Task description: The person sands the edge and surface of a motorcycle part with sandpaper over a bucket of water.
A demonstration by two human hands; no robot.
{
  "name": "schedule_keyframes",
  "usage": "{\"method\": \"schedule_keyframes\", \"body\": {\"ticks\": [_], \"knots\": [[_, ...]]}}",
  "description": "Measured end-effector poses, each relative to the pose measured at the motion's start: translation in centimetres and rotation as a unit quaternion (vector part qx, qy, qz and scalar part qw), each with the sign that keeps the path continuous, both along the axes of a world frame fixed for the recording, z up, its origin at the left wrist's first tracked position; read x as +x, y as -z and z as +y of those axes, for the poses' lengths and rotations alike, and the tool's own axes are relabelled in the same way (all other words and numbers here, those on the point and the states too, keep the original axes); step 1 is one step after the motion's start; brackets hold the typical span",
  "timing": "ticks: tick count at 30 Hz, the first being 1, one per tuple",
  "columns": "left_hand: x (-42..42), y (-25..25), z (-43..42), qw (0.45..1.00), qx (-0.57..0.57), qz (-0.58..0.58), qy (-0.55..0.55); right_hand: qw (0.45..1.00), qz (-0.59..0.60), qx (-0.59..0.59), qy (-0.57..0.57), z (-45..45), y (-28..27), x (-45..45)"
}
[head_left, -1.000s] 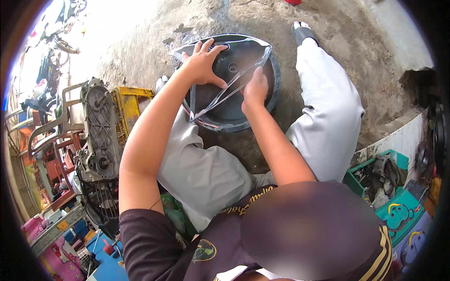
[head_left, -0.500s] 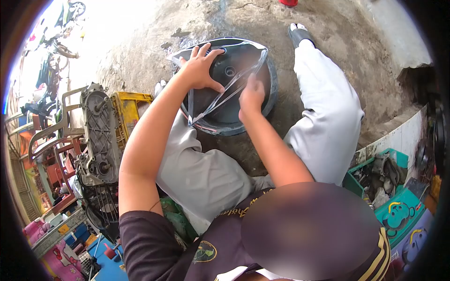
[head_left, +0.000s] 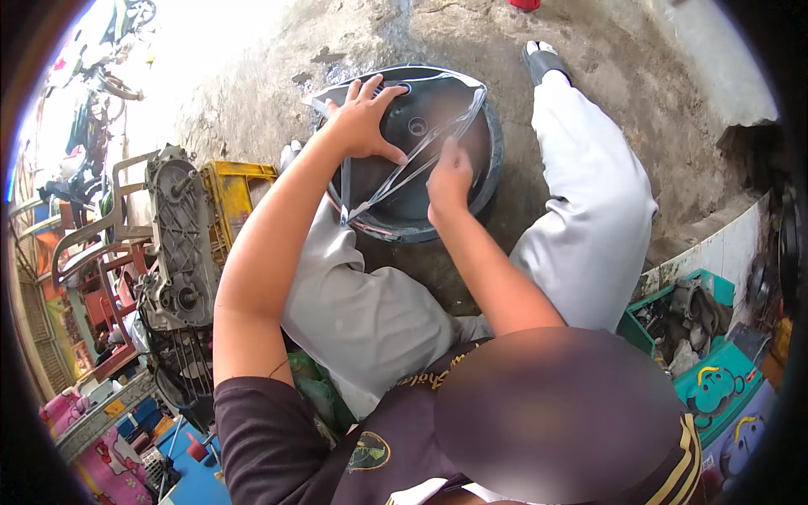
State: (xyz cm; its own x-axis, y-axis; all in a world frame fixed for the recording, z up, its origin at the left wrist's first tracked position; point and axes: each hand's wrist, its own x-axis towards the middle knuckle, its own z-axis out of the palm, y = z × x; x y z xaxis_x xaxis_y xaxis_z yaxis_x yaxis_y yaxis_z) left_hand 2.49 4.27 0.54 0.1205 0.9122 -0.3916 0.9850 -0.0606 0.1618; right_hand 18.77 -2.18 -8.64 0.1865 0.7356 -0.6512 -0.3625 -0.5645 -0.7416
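Your wide-spread left hand [head_left: 359,126] spans a black, pale-edged triangular panel [head_left: 429,135], its long edge slanting beside your right hand's [head_left: 449,181] fingers, hold unclear.

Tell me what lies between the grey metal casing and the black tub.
In the head view, the yellow crate comes first beside the casing, then the left foot's toes and left forearm, before the tub.

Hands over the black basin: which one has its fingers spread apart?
The left hand, with thumb and fingers splayed wide; the right hand has its fingers bunched together.
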Motion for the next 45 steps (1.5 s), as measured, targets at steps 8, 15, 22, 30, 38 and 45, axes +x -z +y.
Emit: {"method": "schedule_keyframes", "body": {"ticks": [8,15,22,30,38,45], "knots": [[-0.3,0.1,0.2,1.000,0.010,-0.007,-0.002,1.000,-0.013,-0.013,0.014,1.9,0.2,1.0],[-0.3,0.2,0.2,1.000,0.007,-0.020,-0.003,0.999,0.011,0.025,0.026,3.4,0.1,2.1],[-0.3,0.2,0.3,1.000,0.003,-0.004,0.004,0.998,-0.014,0.024,0.052,2.2,-0.7,0.9],[0.1,-0.2,0.4,1.000,-0.006,-0.007,-0.004,0.995,-0.053,0.054,0.062,1.4,-0.8,0.2],[-0.2,0.2,0.4,1.000,-0.001,0.005,0.004,1.000,-0.017,0.014,0.015,1.7,0.8,0.7],[-0.2,-0.1,0.2,1.000,0.004,-0.005,-0.001,0.998,-0.060,0.025,0.024,0.9,-0.9,0.3]]}}
